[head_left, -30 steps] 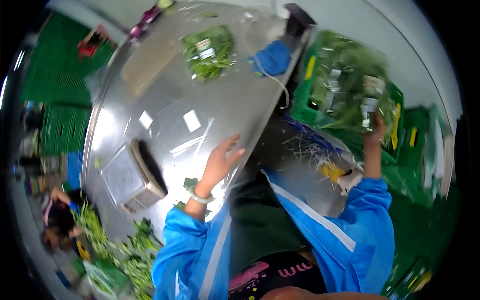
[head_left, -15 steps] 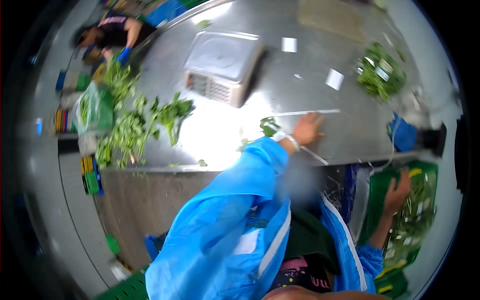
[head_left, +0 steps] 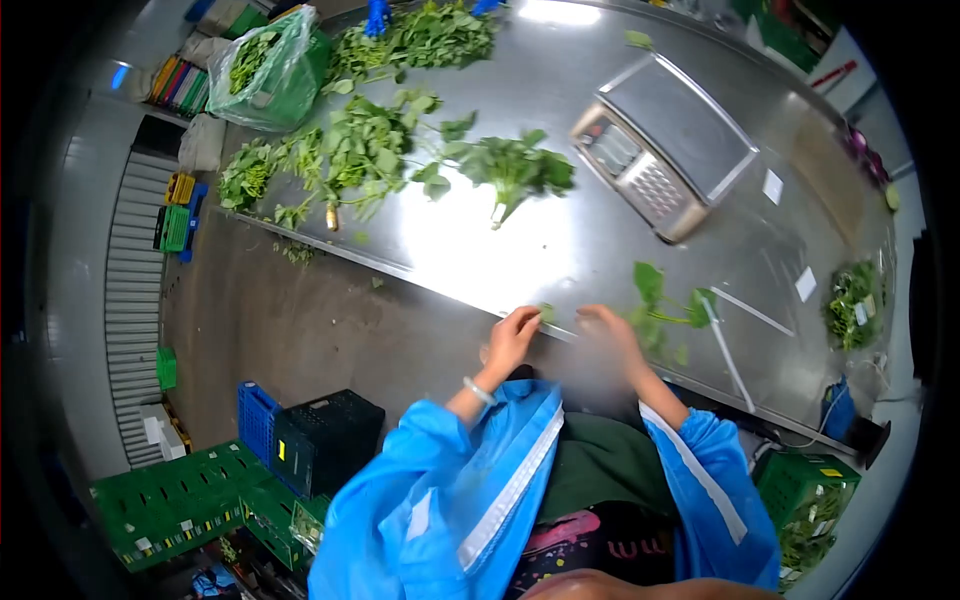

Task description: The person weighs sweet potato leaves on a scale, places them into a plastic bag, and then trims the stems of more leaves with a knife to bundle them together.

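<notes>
At the near edge of the steel table [head_left: 560,255], my left hand [head_left: 510,338] has its fingers closed on a small green leaf piece [head_left: 546,313]. My right hand [head_left: 612,345] is just to the right, fingers stretched toward the left one; a blurry patch covers part of it. Nothing shows in its fingers. Beyond my right hand lie loose green leaves on stems [head_left: 650,285], beside white strips [head_left: 730,355]. A bunch of leafy greens [head_left: 510,170] rests on the table farther ahead.
A weighing scale [head_left: 670,140] stands at the back right. Heaps of greens [head_left: 365,145] and a plastic bag [head_left: 270,75] occupy the left. A packed bunch [head_left: 853,310] lies far right. Blue gloves [head_left: 377,18] show at the far edge. Green crates [head_left: 170,500] stand lower left; another [head_left: 800,485] sits lower right.
My view has swung left. My left hand has drawn back from the strips to the table edge and closed on a leaf piece. My right hand has come from the crate to beside it.
</notes>
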The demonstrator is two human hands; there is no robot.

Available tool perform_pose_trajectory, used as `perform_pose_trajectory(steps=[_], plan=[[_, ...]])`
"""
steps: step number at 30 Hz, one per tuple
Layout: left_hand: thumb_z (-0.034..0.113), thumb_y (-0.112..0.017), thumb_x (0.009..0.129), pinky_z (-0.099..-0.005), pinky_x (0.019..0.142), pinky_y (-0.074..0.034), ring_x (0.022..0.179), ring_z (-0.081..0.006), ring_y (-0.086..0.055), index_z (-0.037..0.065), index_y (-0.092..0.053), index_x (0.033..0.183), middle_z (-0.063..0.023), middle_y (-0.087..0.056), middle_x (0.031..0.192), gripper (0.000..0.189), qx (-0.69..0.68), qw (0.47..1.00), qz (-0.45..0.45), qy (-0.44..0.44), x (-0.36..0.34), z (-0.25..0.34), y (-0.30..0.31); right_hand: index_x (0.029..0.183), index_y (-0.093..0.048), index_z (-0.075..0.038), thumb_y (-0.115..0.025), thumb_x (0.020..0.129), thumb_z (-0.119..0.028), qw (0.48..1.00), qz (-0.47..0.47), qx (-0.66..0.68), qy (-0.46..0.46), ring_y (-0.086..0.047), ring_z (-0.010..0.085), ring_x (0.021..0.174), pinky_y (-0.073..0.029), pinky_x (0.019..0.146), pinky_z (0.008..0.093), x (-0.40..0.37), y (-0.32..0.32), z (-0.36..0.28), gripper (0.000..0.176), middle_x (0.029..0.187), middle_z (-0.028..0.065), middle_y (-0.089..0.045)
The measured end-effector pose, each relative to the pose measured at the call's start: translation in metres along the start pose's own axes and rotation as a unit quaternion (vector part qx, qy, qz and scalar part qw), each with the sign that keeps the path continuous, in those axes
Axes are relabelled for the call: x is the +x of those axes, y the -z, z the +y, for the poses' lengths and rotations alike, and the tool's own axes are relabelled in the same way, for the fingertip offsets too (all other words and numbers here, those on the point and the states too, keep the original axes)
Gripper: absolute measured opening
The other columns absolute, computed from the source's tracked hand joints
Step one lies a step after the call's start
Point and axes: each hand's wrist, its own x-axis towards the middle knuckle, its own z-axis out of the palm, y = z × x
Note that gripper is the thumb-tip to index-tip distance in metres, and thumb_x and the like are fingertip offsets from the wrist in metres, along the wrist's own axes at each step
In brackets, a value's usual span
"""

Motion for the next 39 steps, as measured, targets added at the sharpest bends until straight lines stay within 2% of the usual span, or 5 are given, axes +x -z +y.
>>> perform_pose_trajectory(steps=[15,22,26,34,39], plan=[[0.006,-0.057,0.093,-0.0276,0.083,-0.050,0.094,-0.0176,-0.065,-0.003,-0.060,0.113,-0.0109,-0.067,0.103,0.022,-0.020,0.987,0.145,0.065,0.078,-0.089,0.420,0.112,-0.062,-0.002,-0.061,0.087,-0.015,0.988,-0.068,-0.118,0.068,-0.063,0.0181,0.089,-0.050,0.082,0.0319,0.311,-0.375,-0.047,0.028,0.102,0.0107,-0.066],[0.006,-0.055,0.091,-0.0301,0.084,-0.050,0.098,-0.0180,-0.065,-0.001,-0.058,0.121,-0.0147,-0.067,0.108,0.031,0.132,0.982,0.136,-0.024,0.250,-0.077,0.489,0.112,-0.055,0.000,-0.059,0.087,-0.018,0.937,0.045,0.304,-0.165,-0.058,0.0189,0.098,-0.047,0.084,0.0292,0.451,-0.439,-0.068,0.032,0.105,0.0071,-0.060],[0.008,-0.055,0.086,-0.0436,0.091,-0.046,0.103,-0.0401,-0.059,0.000,-0.055,0.123,-0.0238,-0.062,0.112,0.037,0.237,0.956,0.147,-0.094,0.343,-0.063,0.512,0.092,-0.056,-0.007,-0.059,0.086,-0.013,0.893,0.096,0.408,-0.165,-0.053,0.0109,0.072,-0.042,0.062,0.0233,0.476,-0.459,-0.077,0.009,0.082,0.0022,-0.057],[0.024,-0.067,0.081,-0.0448,0.091,-0.047,0.105,-0.0432,-0.059,-0.004,-0.047,0.126,-0.0282,-0.061,0.113,0.057,0.096,0.983,0.059,0.143,0.446,-0.087,0.492,0.103,-0.059,-0.006,-0.069,0.084,-0.020,0.920,0.099,0.350,-0.144,-0.058,0.0168,0.072,-0.050,0.064,0.0301,0.524,-0.492,-0.081,0.026,0.089,0.0049,-0.062],[0.022,-0.074,0.082,-0.0314,0.080,-0.051,0.093,-0.0206,-0.063,-0.007,-0.055,0.117,-0.0144,-0.065,0.106,0.049,-0.210,0.937,-0.158,0.229,0.458,-0.093,0.500,0.110,-0.060,-0.010,-0.072,0.079,-0.029,0.962,0.102,0.166,-0.190,-0.059,0.0144,0.074,-0.046,0.062,0.0305,0.533,-0.481,-0.090,0.038,0.089,0.0024,-0.065]])
